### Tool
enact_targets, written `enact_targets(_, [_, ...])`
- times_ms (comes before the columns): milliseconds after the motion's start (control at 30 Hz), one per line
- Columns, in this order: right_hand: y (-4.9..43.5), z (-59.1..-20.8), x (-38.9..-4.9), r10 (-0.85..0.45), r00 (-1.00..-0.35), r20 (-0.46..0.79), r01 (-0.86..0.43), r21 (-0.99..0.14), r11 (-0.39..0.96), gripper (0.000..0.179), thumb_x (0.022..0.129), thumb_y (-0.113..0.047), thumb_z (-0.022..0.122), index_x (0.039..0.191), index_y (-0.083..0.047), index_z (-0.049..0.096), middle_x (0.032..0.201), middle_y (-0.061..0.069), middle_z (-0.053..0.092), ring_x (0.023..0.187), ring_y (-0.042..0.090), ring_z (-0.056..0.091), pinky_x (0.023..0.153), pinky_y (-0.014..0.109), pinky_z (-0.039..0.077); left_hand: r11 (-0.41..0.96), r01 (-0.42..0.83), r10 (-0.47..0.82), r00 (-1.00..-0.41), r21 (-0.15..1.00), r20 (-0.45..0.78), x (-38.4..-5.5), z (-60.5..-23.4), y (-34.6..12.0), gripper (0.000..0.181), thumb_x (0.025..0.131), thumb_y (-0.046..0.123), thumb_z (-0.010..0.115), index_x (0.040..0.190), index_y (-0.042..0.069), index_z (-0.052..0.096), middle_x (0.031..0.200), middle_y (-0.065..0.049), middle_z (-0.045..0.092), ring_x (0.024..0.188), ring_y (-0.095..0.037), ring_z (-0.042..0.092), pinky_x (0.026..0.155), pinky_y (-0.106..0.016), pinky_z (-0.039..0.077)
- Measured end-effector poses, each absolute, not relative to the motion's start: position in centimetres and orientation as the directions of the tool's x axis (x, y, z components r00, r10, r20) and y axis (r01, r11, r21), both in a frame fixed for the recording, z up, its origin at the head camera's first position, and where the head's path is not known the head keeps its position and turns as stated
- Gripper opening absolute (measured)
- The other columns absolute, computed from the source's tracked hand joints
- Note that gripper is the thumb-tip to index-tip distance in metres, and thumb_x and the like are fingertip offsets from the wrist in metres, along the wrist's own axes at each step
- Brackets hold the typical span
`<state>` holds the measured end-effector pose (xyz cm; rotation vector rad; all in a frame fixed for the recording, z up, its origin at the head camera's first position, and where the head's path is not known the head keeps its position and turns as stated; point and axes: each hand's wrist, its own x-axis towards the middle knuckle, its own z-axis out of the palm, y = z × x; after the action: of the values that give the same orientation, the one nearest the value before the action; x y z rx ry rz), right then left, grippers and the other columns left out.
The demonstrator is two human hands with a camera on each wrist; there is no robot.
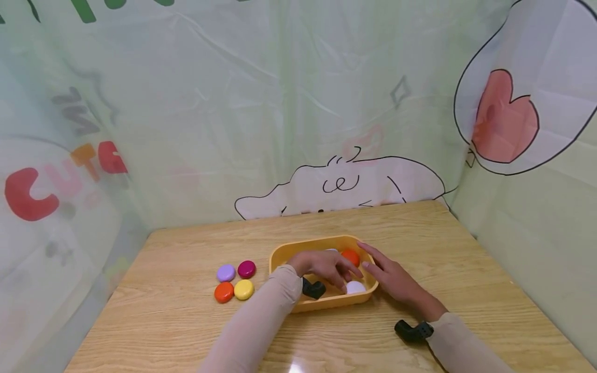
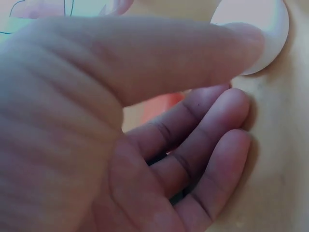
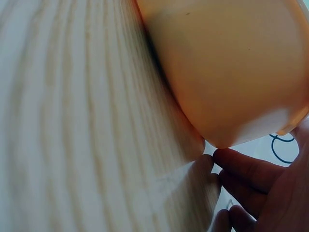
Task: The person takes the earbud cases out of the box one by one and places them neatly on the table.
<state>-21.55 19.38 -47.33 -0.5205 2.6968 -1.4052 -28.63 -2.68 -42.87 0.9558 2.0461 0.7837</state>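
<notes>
A yellow-orange plastic basket point(image 1: 322, 304) with rounded corners stands on the wooden table. Inside it my left hand point(image 1: 326, 265) reaches down with its fingers loosely extended around a white rounded disc point(image 1: 355, 287). In the left wrist view the thumb point(image 2: 193, 58) overlaps that disc's edge, and the other fingers lie lower, apart from it. An orange-red disc point(image 1: 351, 256) lies farther back in the basket, near a pale one partly hidden by the hand. At the basket's right end my right hand point(image 1: 396, 280) rests with extended fingers along the rim and outer wall.
Left of the basket, several glossy discs sit grouped on the table: lilac point(image 1: 226, 273), magenta point(image 1: 246, 269), orange-red point(image 1: 224, 292) and yellow point(image 1: 244, 289). A printed curtain point(image 1: 224, 129) hangs behind and beside the table point(image 1: 163, 321). Black wrist devices point(image 1: 412, 331) show at both sleeves.
</notes>
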Motion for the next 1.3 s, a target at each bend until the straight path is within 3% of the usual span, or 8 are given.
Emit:
enact_targets(400, [19.5, -47.4, -21.5, -0.322, -0.939, 0.119, -0.281, -0.803, 0.526, 0.054, 0.108, -0.034, 0.045, 0.159, -0.024, 0.030, 0.160, 0.018, 0.030, 0.144, 0.045, 0.029, 0.110, 0.067, 0.024, 0.588, 0.414, 0.788, -0.486, 0.695, -0.377, -27.9, -42.6, -2.1, 0.039, 0.087, 0.013, 0.079, 0.125, 0.020, 0.071, 0.099, 0.006, 0.064, 0.090, -0.007, 0.057, 0.078, -0.019, 0.049])
enact_targets(700, [19.5, -47.2, -21.6, -0.329, -0.937, 0.117, -0.284, -0.803, 0.525, 0.054, 0.108, -0.034, 0.044, 0.159, -0.022, 0.030, 0.161, 0.017, 0.029, 0.144, 0.044, 0.028, 0.110, 0.068, 0.023, 0.580, 0.410, 0.800, -0.448, 0.704, -0.399, -27.6, -42.5, -2.0, 0.039, 0.089, 0.007, 0.076, 0.127, 0.014, 0.069, 0.081, 0.000, 0.055, 0.073, -0.010, 0.051, 0.063, -0.020, 0.044])
enact_targets(1067, [19.6, -47.3, -21.8, -0.325, -0.938, 0.122, -0.286, -0.801, 0.526, 0.054, 0.108, -0.035, 0.045, 0.158, -0.025, 0.030, 0.161, 0.016, 0.030, 0.144, 0.044, 0.029, 0.110, 0.067, 0.024, 0.583, 0.417, 0.794, -0.477, 0.697, -0.378, -27.7, -42.7, -2.3, 0.033, 0.088, 0.008, 0.078, 0.118, 0.015, 0.069, 0.087, 0.002, 0.060, 0.075, -0.009, 0.053, 0.065, -0.020, 0.046])
enact_targets(1300, [19.6, -47.5, -21.7, -0.317, -0.940, 0.124, -0.285, -0.794, 0.537, 0.053, 0.108, -0.035, 0.045, 0.158, -0.028, 0.031, 0.160, 0.016, 0.032, 0.144, 0.043, 0.031, 0.109, 0.067, 0.026, 0.583, 0.461, 0.796, -0.491, 0.670, -0.354, -27.7, -42.8, -2.3, 0.025, 0.086, 0.012, 0.080, 0.109, 0.015, 0.069, 0.093, 0.006, 0.063, 0.082, -0.006, 0.056, 0.073, -0.019, 0.048])
